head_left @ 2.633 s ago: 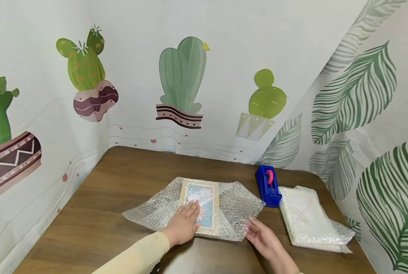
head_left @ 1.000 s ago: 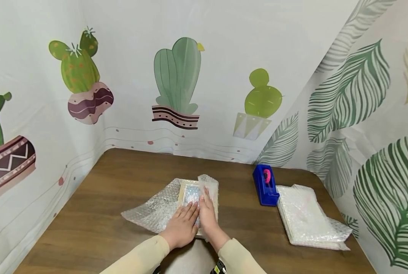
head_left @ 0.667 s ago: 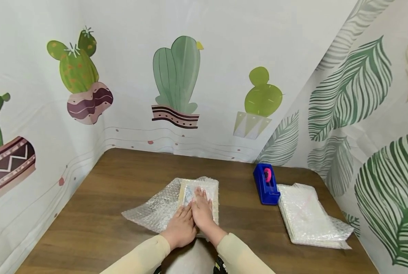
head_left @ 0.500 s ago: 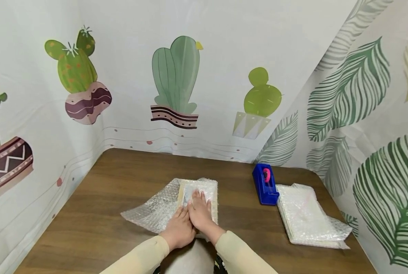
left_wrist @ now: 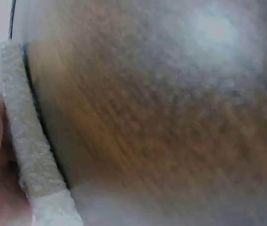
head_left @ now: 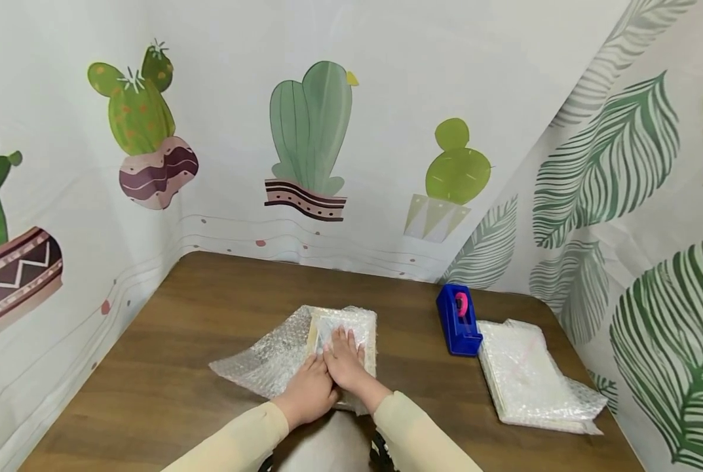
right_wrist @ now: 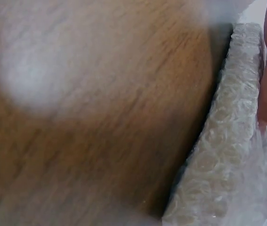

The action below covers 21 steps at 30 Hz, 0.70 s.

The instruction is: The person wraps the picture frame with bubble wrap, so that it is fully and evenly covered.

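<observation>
Clear bubble wrap lies around the framed picture, which rests flat on the counter under both hands. One flap of the wrap is folded over the right part of the framed picture; the other fans out loose to its left. The left hand presses on the framed picture's near left part, fingers straight; the right hand lies partly against it, fingers extended over the folded flap. Neither seems to pinch anything, though the wrist views are blurred and I cannot tell how the thumbs lie.

I would expect the framed picture to be light and stiff, perhaps with a breakable front, so pressure is better kept gentle and spread out. The wrap looks springy and a little slippery, likely to lift from the framed picture if let go. The loose flap is best taken by its outer edge, with a palm kept on the fold; the whole package, by the framed picture's two long sides.

Right of the framed picture, well apart, stand a blue tape dispenser and, farther out, a wrapped bundle.
</observation>
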Tool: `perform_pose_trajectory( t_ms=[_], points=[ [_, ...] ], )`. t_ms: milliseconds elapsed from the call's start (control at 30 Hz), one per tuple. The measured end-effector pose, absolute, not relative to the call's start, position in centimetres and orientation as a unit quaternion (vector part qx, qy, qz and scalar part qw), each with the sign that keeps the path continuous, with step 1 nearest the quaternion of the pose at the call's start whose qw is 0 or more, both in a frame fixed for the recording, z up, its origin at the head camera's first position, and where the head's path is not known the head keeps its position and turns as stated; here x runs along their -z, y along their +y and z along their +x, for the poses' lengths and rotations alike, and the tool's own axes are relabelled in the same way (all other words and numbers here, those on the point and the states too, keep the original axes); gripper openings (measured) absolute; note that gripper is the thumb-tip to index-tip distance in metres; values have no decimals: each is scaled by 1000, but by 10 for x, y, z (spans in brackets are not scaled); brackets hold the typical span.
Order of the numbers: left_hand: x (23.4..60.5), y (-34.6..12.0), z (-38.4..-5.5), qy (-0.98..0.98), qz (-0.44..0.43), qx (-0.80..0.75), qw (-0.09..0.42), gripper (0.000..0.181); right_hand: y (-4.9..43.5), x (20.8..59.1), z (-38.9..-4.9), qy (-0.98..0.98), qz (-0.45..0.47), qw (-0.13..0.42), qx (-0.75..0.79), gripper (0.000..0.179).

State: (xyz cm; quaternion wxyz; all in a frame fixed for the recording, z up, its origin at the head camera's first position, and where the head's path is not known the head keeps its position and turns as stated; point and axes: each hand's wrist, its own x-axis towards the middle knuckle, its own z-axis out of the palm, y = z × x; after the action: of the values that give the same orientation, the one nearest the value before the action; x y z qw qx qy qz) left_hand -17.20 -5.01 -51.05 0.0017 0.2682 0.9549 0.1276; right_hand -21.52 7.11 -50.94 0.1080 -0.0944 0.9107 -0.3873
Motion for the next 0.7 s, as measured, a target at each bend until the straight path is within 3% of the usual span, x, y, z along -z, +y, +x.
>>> perform_pose_trajectory(
  t_ms=[133,333,400,567,700],
  points=[
    [511,-55,-168,954,277,-101,-53,45,71,505,-216,908,-87,125,390,72],
    [505,-68,-163,944,265,-93,-171,38,73,492,-221,902,-81,143,400,62],
    [504,-70,-165,940,275,-98,-175,41,75,489,-222,894,-75,151,414,60],
    [505,-66,-171,938,304,-106,-125,42,80,488,-222,846,-50,190,496,64],
    [506,-60,-177,934,309,-86,-155,27,85,488,-220,810,-32,216,544,67]
  ],
)
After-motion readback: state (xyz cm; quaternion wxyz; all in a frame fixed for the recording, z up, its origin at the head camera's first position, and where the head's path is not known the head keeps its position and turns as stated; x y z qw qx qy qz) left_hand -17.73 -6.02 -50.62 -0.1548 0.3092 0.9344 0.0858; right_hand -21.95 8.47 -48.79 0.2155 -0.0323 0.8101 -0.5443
